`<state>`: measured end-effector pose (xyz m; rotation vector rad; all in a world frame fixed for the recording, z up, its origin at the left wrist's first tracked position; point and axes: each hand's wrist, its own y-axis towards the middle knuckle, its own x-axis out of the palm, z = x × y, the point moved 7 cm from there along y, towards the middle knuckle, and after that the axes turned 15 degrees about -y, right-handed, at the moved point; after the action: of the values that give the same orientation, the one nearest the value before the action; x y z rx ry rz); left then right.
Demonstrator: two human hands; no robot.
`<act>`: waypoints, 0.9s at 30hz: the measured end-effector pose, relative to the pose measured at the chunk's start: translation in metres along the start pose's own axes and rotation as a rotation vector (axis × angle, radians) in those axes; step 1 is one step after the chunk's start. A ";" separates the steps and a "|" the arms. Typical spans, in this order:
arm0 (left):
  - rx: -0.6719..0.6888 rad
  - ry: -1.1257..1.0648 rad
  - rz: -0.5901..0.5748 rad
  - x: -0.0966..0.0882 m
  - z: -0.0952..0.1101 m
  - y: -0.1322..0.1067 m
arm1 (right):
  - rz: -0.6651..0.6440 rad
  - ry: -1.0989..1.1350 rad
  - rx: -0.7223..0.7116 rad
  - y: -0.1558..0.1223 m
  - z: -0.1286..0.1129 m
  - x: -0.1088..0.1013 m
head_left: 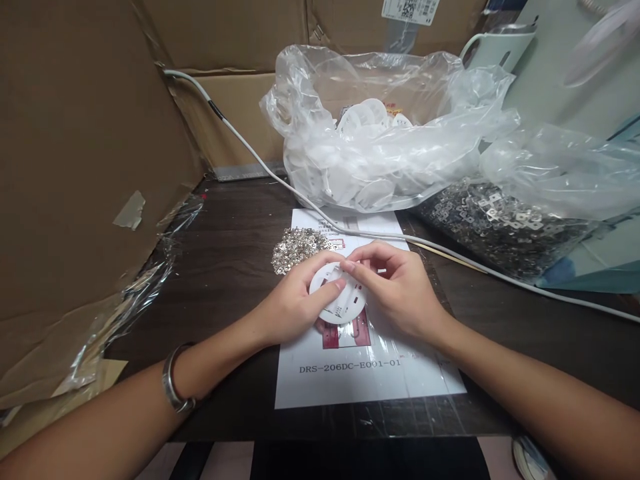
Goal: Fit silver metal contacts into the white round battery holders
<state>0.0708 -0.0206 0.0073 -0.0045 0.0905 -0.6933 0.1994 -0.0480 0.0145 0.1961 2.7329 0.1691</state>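
Observation:
A round white plastic disc (345, 308) with small slots is held above a printed sheet (310, 387). My left hand (305, 293) grips the disc from its left side, thumb lying across its face and fingers behind it. At the disc's upper right edge, my right hand (400, 283) is closed, with thumb and forefinger pinched together against the disc. Whether a small part sits in that pinch is hidden. Just beyond my left hand lies a pile of small metal pieces (297, 248), partly on the sheet.
Behind the sheet stands a clear plastic bag (400, 160) of white discs. To its right, another bag (505, 223) holds many metal pieces. A white cable (240, 137) crosses the table over the sheet. Cardboard walls (90, 133) rise at left and back; a white mug (503, 50) stands back right.

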 end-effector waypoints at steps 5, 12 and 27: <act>-0.062 -0.073 -0.013 0.001 -0.004 -0.001 | 0.015 -0.240 -0.157 0.000 -0.008 -0.006; -0.021 -0.036 -0.041 0.003 0.000 -0.001 | 0.012 -0.071 -0.047 0.001 -0.005 -0.007; 0.037 -0.008 -0.061 0.008 0.005 -0.001 | 0.156 -0.325 -0.355 -0.004 -0.021 -0.007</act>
<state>0.0769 -0.0266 0.0121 0.0259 0.0702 -0.7561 0.1971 -0.0550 0.0354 0.3052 2.3180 0.6040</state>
